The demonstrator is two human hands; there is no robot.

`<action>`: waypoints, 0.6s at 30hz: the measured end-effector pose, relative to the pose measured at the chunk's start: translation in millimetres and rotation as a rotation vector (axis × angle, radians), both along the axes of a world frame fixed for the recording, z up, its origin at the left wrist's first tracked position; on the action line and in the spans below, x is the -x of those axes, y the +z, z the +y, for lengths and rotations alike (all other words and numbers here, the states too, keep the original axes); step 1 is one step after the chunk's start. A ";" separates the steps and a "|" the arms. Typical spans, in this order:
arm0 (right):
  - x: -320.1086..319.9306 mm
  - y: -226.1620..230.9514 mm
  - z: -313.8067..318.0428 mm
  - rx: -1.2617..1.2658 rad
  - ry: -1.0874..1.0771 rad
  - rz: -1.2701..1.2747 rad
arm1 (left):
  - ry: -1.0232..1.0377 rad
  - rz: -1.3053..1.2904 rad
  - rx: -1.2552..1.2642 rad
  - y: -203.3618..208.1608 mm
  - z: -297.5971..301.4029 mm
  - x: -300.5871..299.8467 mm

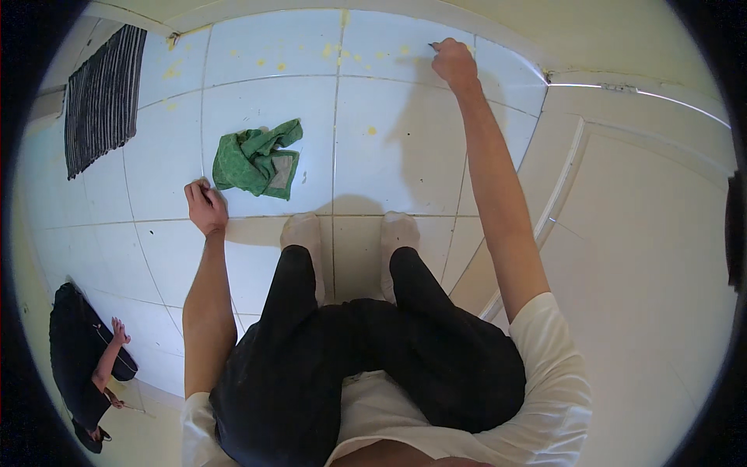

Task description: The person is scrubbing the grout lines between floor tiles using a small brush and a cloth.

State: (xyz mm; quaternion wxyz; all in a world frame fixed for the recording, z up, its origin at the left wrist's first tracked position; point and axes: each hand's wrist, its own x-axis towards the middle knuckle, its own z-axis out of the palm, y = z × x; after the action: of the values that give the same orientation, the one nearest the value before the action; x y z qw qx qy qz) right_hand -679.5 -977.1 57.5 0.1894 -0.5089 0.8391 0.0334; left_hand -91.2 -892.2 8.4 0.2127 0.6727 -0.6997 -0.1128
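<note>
My right hand point(454, 64) reaches far out over the white tiled floor point(389, 175), its fingers closed around a small dark pointed tool point(433, 46). Only the tool's tip shows, so its exact kind is unclear. Yellow spots point(281, 67) dot the far tiles to the left of that hand. Down at the left, my left hand point(207, 208) is at the floor with its fingers curled in; whatever they may hold is hidden. Just beyond it and to its right lies a crumpled green cloth point(247, 162) with a grey patch, apart from the hand.
A white panelled door point(622, 257) stands on the right. At the far left is a dark striped mat point(106, 97). Another person in black point(80, 350) is at the lower left. My feet in pale socks point(399, 233) rest on the tiles in front of me.
</note>
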 end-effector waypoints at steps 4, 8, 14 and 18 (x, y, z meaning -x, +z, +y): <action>18.3 -10.2 -1.1 -0.048 0.117 -0.038 | 0.004 -0.010 0.005 -2.9 -1.3 -0.6; 13.2 -17.6 9.1 0.102 0.059 -0.122 | 0.010 -0.022 -0.007 0.5 -0.3 0.0; 6.5 -13.1 13.7 0.186 0.024 -0.101 | -0.005 -0.018 0.005 -3.9 -1.5 -0.1; -10.2 9.3 3.4 0.017 0.012 -0.083 | 0.008 -0.040 -0.008 -0.3 1.5 -8.5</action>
State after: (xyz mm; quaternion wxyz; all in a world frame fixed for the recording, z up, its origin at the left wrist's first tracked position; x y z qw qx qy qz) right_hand -669.4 -973.7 66.8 0.2192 -0.5166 0.8276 0.0062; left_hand -82.7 -890.6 8.1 0.1963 0.6783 -0.7007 -0.1015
